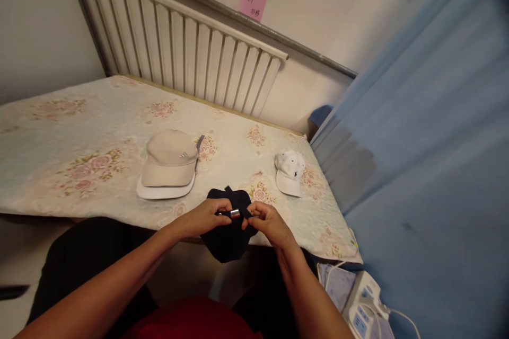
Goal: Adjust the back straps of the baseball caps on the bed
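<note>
Floral cloth spreads below radiator; beige cap sits on white-brimmed cap at L, small white cap at R. Black cap at near edge: L hand pinches strap by metal buckle, R hand pinches strap farther R.

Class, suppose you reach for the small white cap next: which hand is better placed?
Probably the right hand: it is nearer the small white cap, which lies off to the right, while the left hand would have to cross over. Both grip the black cap, so either must let go first.
</note>
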`<action>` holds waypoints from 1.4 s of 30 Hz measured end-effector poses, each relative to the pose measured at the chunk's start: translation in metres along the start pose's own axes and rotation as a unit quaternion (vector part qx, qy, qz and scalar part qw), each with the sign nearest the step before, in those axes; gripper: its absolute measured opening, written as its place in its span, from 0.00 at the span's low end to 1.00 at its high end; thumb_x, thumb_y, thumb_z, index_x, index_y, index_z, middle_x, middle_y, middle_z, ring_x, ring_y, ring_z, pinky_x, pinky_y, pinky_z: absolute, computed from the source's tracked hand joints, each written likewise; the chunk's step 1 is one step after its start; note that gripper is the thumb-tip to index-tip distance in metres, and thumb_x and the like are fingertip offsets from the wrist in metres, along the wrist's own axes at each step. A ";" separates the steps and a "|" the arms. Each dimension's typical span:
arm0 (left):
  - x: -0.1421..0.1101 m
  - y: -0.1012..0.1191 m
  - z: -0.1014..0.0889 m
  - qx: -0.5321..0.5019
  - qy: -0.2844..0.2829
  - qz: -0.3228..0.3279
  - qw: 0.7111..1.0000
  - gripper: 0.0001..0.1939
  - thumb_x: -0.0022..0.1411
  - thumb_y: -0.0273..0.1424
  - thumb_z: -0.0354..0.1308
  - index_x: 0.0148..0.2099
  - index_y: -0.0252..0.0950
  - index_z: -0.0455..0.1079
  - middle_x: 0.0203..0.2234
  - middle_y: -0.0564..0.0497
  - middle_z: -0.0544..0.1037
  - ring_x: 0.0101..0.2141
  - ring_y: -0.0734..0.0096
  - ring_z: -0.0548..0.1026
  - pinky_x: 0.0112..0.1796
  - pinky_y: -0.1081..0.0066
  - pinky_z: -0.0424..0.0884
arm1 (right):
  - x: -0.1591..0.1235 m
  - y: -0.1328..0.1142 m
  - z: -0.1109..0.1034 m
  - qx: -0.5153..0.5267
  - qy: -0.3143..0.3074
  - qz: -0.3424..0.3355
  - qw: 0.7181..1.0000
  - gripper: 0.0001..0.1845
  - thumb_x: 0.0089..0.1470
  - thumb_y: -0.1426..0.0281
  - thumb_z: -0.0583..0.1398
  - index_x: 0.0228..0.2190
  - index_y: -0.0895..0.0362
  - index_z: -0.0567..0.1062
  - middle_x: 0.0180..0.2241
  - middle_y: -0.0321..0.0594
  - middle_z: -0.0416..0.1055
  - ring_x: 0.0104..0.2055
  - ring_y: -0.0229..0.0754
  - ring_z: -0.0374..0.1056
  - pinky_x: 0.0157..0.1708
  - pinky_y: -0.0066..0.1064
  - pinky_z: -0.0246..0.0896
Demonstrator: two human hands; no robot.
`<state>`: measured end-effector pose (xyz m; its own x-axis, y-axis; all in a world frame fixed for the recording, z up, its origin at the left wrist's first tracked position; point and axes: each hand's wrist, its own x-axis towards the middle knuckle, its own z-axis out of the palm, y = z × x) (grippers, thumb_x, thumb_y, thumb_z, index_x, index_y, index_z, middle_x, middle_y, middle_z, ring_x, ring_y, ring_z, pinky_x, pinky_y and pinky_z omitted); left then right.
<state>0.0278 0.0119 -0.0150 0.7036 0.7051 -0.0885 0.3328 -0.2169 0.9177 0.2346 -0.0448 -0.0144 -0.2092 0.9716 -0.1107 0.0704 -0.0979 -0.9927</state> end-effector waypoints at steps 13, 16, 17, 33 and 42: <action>-0.004 -0.014 0.021 0.133 0.073 0.055 0.987 0.05 0.53 0.31 0.55 0.34 0.37 0.66 0.26 0.56 0.71 0.29 0.71 0.69 0.31 0.72 0.60 | 0.008 0.015 0.018 -0.095 0.053 0.042 0.993 0.07 0.47 0.67 0.62 0.23 0.56 0.70 0.16 0.29 0.66 0.19 0.32 0.58 0.23 0.25 0.49; -0.007 -0.016 0.032 0.206 0.143 0.070 0.966 0.04 0.55 0.30 0.54 0.35 0.37 0.65 0.28 0.54 0.73 0.30 0.69 0.70 0.32 0.70 0.61 | 0.010 0.015 0.020 -0.063 0.059 0.048 0.995 0.07 0.46 0.68 0.62 0.22 0.57 0.70 0.15 0.29 0.66 0.18 0.31 0.57 0.22 0.24 0.48; -0.008 -0.017 0.035 0.229 0.160 0.080 0.957 0.04 0.56 0.29 0.53 0.36 0.37 0.65 0.28 0.53 0.73 0.30 0.69 0.70 0.32 0.70 0.61 | 0.010 0.015 0.020 -0.056 0.061 0.050 0.995 0.07 0.46 0.68 0.62 0.22 0.57 0.70 0.15 0.29 0.66 0.18 0.31 0.57 0.22 0.24 0.47; -0.007 -0.034 0.043 0.317 0.247 0.233 0.886 0.08 0.65 0.29 0.49 0.42 0.34 0.67 0.32 0.47 0.76 0.33 0.65 0.71 0.36 0.66 0.65 | 0.012 0.024 0.029 0.058 0.061 0.042 0.996 0.07 0.43 0.67 0.63 0.21 0.56 0.71 0.16 0.31 0.70 0.19 0.33 0.62 0.24 0.25 0.50; -0.011 -0.037 0.037 0.239 0.230 0.200 0.922 0.08 0.64 0.31 0.51 0.43 0.35 0.68 0.32 0.48 0.75 0.34 0.66 0.71 0.37 0.67 0.66 | 0.010 0.024 0.029 0.039 0.047 0.015 0.998 0.09 0.49 0.66 0.61 0.22 0.57 0.71 0.17 0.32 0.71 0.22 0.33 0.62 0.30 0.26 0.54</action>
<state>0.0309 -0.0133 -0.0628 0.5267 0.6916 0.4943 0.4198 -0.7172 0.5562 0.2063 -0.0436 -0.0410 -0.1163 0.9834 -0.1396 -0.0019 -0.1408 -0.9900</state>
